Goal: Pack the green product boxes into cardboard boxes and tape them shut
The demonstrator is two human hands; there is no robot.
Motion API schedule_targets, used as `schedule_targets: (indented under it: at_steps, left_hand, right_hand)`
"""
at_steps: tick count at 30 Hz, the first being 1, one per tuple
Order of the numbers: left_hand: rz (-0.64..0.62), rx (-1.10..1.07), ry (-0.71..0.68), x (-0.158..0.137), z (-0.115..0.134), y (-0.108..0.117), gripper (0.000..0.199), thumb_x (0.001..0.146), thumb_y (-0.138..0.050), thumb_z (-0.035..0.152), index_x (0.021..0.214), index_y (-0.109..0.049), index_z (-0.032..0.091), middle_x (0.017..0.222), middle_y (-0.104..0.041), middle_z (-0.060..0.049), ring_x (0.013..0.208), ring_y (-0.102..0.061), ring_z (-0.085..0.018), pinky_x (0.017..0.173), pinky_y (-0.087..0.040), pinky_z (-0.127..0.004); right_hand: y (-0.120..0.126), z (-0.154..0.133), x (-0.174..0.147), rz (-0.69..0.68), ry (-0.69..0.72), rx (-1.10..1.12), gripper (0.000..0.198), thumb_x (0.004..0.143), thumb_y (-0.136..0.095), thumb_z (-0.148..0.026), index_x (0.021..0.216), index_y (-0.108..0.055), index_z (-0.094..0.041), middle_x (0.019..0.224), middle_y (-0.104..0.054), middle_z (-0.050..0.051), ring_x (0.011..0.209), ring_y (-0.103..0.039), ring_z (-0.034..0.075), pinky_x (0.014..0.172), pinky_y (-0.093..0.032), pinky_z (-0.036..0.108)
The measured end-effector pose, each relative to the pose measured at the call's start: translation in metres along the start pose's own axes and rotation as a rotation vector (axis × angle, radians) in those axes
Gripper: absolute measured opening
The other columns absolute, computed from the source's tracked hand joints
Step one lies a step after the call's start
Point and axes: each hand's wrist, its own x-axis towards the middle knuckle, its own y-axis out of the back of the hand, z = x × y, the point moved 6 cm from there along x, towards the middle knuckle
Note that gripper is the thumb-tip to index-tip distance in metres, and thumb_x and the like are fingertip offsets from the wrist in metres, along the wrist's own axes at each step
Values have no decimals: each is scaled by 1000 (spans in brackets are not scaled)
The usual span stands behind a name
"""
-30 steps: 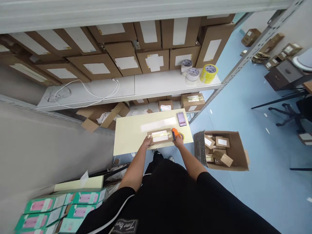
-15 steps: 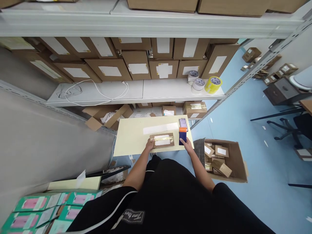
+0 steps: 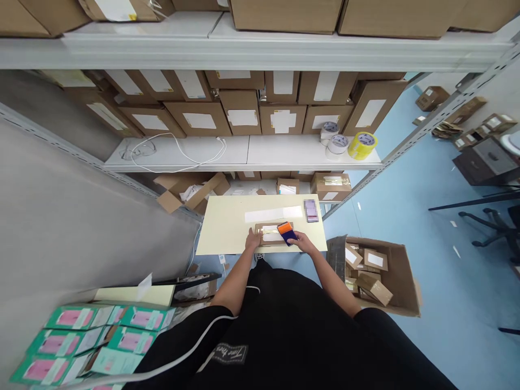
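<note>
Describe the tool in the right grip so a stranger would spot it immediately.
Find the pale yellow board in front of the shelves. On it, by the near edge, lies a small brown carton; the tool, in the right grip, overlaps its right end in view. Its bright orange and dark blue set it apart from the brown carton.

From here I can't see the right part of the small brown cardboard parcel (image 3: pixel 265 240): the orange-and-dark-blue handheld tape dispenser (image 3: pixel 286 232) covers it, and whether the two touch I cannot tell. The left hand (image 3: pixel 253 239) hides the parcel's left end. The flat purple item (image 3: pixel 311 211) at the tabletop's far right is pixelated beyond reading. Near left, my view cuts off the green-and-pink printed cartons (image 3: pixel 52 344); far up, it crops the large brown cardboard cartons (image 3: pixel 288 15).
</note>
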Motion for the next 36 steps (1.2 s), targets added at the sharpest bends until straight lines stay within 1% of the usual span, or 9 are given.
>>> schedule_targets:
  at_steps: [2,4,8,10,13,18,22,32,36]
  left_hand:
    - [100,20,-67,-9,13,10,74,88,-69,43,154,-45,17,153,-54,-20,144,-51,-34,111,-46,-40]
    - [133,19,-242,-21,38,15,60,93,-63,36,149,-54,19,152,-57,-16,141,-54,-31,114,-45,-38]
    - [-234,-19,-567,-50,94,-10,37,95,-60,41,120,-78,20,118,-77,-10,115,-68,-27,107,-51,-38]
    - [-388,-6,-633,-65,112,-25,39,92,-65,49,112,-81,20,107,-80,-9,107,-70,-28,100,-54,-38]
    - [-491,40,-678,-81,128,-37,42,87,-68,56,103,-84,21,101,-81,-7,99,-71,-27,92,-55,-35]
    - [-559,116,-694,-88,133,-45,37,79,-76,54,93,-85,20,98,-80,-6,89,-71,-24,81,-54,-31]
    - [-516,138,-716,-89,135,-47,29,73,-79,46,87,-85,21,96,-79,-6,86,-69,-22,77,-52,-30]
    - [-442,206,-718,-91,137,-51,18,75,-69,35,72,-77,19,78,-75,-4,71,-64,-18,67,-47,-28]
    - [-431,201,-727,-83,135,-46,19,78,-67,35,76,-76,19,78,-73,-3,73,-62,-19,69,-48,-29]
  right_hand:
    - [4,3,-4,-29,-10,13,45,70,-84,-54,96,-73,-19,92,-74,4,91,-66,26,87,-53,38]
    - [7,7,-9,-48,-9,17,45,69,-86,-52,98,-75,-19,95,-75,4,94,-67,26,90,-53,39]
    - [10,15,-19,-85,11,21,49,68,-89,-50,104,-78,-20,102,-78,5,101,-69,27,99,-52,42]
    - [10,16,-23,-94,13,33,50,67,-89,-49,106,-79,-19,104,-78,6,102,-70,27,101,-51,44]
    - [9,15,-26,-93,8,46,50,65,-90,-48,105,-80,-19,103,-79,7,100,-71,27,102,-52,46]
    - [8,14,-32,-102,1,62,46,62,-92,-45,98,-82,-19,99,-80,7,97,-72,27,98,-55,46]
    - [7,12,-36,-113,3,51,43,61,-91,-43,96,-82,-18,96,-80,7,97,-72,28,96,-57,45]
    - [3,9,-35,-129,10,7,47,61,-91,-47,96,-81,-18,97,-80,7,97,-72,29,96,-56,48]
    - [3,13,-30,-112,20,10,49,59,-93,-47,96,-81,-18,94,-80,6,94,-72,28,97,-56,48]
